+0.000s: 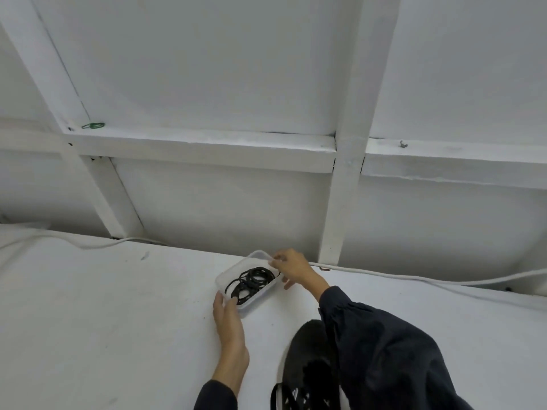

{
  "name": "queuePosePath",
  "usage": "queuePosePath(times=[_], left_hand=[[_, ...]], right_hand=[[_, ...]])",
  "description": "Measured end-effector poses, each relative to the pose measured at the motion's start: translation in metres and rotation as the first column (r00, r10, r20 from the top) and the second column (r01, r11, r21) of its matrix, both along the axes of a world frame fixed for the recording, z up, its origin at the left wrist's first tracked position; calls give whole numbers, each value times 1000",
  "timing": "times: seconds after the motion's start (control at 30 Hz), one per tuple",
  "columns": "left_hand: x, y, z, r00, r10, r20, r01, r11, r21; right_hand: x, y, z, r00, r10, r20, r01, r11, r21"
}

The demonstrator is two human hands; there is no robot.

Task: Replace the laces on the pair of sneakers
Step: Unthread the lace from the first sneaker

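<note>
You face a flat white painted wall [225, 69] crossed by white wooden framing beams [201, 149]. Below, your matte white desk [103, 306] meets it, a thin white cable [414, 278] trailing along the back edge under soft, even light.

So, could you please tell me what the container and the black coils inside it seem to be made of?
The container looks like thin translucent plastic with a smooth finish: the white table shows through its walls. The black coils look like matte woven cord, probably laces, though the weave is too blurred to confirm.
</note>
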State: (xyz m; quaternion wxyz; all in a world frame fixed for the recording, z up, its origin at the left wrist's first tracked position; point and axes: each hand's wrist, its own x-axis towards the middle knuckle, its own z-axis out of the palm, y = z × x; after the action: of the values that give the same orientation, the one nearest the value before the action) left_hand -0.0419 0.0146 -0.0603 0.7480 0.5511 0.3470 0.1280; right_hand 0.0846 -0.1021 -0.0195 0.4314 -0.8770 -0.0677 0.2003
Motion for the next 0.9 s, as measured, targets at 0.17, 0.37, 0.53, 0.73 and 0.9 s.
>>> queuePosePath(times=[0.17,0.37,0.53,0.73,0.9], left_hand=[[9,-13,8,943,-333,-1,332,940,74],[0,-9,-4,805,-580,-125,568,690,449],[-35,15,-43,779,-538,-322,513,251,821],[-40,15,-45,789,-511,-341,473,152,868],[-43,13,-44,787,-512,-345,464,123,877]], right_hand=[[-10,-64,-2,982,-151,-116,164,980,109],[-32,-147,10,962,-260,-80,268,956,123],[-65,-247,18,907,-419,-32,420,896,144],[-108,-345,5,766,-642,-39,638,753,161],[-120,-365,-10,697,-717,-8,709,687,156]])
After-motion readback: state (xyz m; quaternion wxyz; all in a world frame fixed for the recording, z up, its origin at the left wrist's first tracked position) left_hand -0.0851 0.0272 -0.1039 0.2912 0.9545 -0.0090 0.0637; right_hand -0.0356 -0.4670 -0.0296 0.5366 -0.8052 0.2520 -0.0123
